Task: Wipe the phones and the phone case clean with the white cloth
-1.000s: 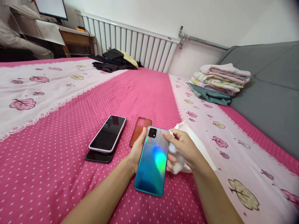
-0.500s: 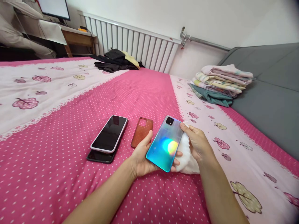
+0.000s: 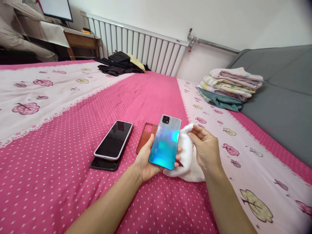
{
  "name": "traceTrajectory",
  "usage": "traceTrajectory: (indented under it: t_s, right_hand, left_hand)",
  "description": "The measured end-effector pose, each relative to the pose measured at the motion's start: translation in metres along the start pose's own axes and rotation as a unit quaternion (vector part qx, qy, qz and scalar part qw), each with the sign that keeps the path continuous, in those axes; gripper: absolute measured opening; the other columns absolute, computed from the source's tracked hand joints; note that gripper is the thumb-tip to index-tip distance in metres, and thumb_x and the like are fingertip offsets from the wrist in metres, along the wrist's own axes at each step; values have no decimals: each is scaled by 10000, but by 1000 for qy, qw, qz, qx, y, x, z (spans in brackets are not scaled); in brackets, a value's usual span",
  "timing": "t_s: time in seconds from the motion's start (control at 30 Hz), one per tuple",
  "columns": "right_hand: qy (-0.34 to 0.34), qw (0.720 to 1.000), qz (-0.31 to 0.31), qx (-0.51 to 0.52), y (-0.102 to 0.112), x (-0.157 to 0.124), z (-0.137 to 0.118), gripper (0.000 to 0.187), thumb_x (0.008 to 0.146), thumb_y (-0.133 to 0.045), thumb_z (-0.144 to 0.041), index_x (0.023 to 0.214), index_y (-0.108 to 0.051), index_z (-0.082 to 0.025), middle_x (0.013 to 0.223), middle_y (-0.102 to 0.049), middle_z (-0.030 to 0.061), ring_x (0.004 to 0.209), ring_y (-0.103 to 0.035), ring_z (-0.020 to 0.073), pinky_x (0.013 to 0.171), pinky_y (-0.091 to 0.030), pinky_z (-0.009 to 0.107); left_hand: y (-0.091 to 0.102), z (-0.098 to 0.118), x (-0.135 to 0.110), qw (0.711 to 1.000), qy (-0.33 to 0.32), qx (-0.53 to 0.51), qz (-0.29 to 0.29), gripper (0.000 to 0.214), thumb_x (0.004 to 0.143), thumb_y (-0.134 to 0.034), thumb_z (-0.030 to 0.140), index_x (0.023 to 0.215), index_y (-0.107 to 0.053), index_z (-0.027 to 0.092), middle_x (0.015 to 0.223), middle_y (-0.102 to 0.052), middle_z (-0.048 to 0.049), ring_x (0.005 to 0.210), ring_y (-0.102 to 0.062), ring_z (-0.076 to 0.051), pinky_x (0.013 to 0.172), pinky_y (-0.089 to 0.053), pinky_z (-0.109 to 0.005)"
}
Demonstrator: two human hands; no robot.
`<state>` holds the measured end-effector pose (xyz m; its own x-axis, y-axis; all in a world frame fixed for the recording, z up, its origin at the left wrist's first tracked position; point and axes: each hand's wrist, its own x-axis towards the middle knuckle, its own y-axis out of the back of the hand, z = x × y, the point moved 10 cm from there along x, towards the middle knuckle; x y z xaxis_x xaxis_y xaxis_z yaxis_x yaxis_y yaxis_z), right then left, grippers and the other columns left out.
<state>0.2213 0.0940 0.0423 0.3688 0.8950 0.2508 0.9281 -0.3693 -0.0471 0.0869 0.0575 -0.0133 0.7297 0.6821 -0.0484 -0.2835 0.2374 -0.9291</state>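
A shiny blue-silver phone (image 3: 165, 143) lies back side up in my left hand (image 3: 145, 162), with the thumb along its left edge and fingertips showing at its right edge. My right hand (image 3: 206, 144) pinches a raised corner of a white cloth (image 3: 188, 159), apart from the phone. The rest of the cloth rests on the bed under and to the right of the phone. Behind my left thumb a brown phone case (image 3: 143, 138) lies on the bed, partly covered by the phone. To the left, a white-edged phone (image 3: 114, 139) lies screen up on a black phone (image 3: 103, 164).
The bed has a pink dotted cover (image 3: 156, 94). Folded cloths (image 3: 231, 86) are stacked at the right beside a grey headboard (image 3: 280, 87). Dark clothes (image 3: 119, 61) lie at the far edge, before a white radiator (image 3: 136, 42). A person's leg (image 3: 21, 42) shows near a desk (image 3: 81, 39).
My right hand has let go of the phone's edge and taken a corner of the white cloth, lifting it. My left hand has tilted the phone and moved it slightly left.
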Motion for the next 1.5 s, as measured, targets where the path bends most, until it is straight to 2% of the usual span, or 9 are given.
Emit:
traceTrajectory:
  t_s: [0.1, 0.23, 0.43, 0.63, 0.97, 1.13, 1.33, 1.43, 1.5]
  right_hand:
    - [71, 989, 36, -121, 8, -1, -15, 284, 697, -637, -246, 969, -672, -174, 944, -695, 68, 849, -648, 197, 766, -520, 349]
    - [163, 948, 55, -269, 1, -10, -38, 273, 735, -567, -228, 981, -681, -194, 884, -705, 56, 798, -658, 195, 665, -538, 314]
    - [230, 922, 66, -303, -4, -17, -50, 201, 765, -553, -202, 910, -692, -197, 840, -701, 30, 702, -644, 153, 614, -534, 271]
    - [291, 904, -7, -314, -19, -23, -60, 188, 805, -551, -163, 891, -715, -197, 850, -682, 24, 726, -616, 136, 627, -529, 264]
    - [270, 886, -163, -339, -50, -33, -53, 151, 818, -581, -170, 876, -716, -204, 821, -652, 26, 746, -611, 136, 644, -502, 263]
    - [236, 887, -223, -329, -58, -39, -49, 138, 817, -592, -186, 861, -720, -213, 778, -636, 17, 685, -602, 122, 596, -486, 244]
    - [205, 871, -300, -331, -64, -47, -45, 131, 806, -605, -177, 837, -721, -228, 746, -622, -2, 603, -586, 98, 562, -472, 230]
    - [206, 860, -324, -336, -67, -50, -43, 137, 804, -601, -162, 817, -717, -234, 753, -622, -9, 606, -594, 98, 560, -469, 229]
    - [222, 860, -309, -340, -67, -49, -45, 138, 808, -593, -163, 806, -711, -233, 762, -625, -8, 603, -589, 100, 569, -468, 237]
  left_hand:
    - [2, 2, 0, 1000, -11, 20, 18, 708, 889, -190, 581, 1274, -454, 48, 1062, -631, -228, 811, -644, -280, 729, -464, -403]
    - [5, 0, -1, 996, -14, 67, 53, 706, 894, -182, 571, 1218, -513, 38, 1051, -639, -221, 791, -647, -270, 712, -480, -399]
    - [7, -6, -2, 988, -1, 128, 84, 713, 893, -183, 577, 1130, -582, 35, 1047, -645, -208, 725, -650, -233, 707, -494, -376]
    - [8, -4, -1, 987, -7, 139, 85, 712, 894, -177, 574, 1077, -614, 43, 1035, -649, -203, 759, -655, -246, 687, -500, -362]
    - [14, 3, 1, 992, -38, 90, 84, 672, 901, -191, 554, 1166, -554, 56, 984, -660, -204, 752, -663, -274, 757, -489, -462]
    - [16, 4, 2, 993, -32, 78, 80, 670, 901, -189, 556, 1145, -563, 56, 877, -680, -174, 703, -667, -250, 717, -502, -416]
    - [15, 0, 2, 994, -13, 72, 80, 659, 909, -172, 539, 1162, -550, 62, 822, -687, -154, 667, -666, -242, 660, -513, -390]
    - [17, -1, 1, 992, -15, 76, 96, 631, 915, -185, 520, 1169, -542, 64, 859, -685, -162, 672, -667, -247, 665, -514, -407]
    - [17, -1, 1, 992, -16, 75, 103, 625, 919, -180, 509, 1160, -544, 63, 855, -684, -165, 674, -668, -251, 656, -514, -405]
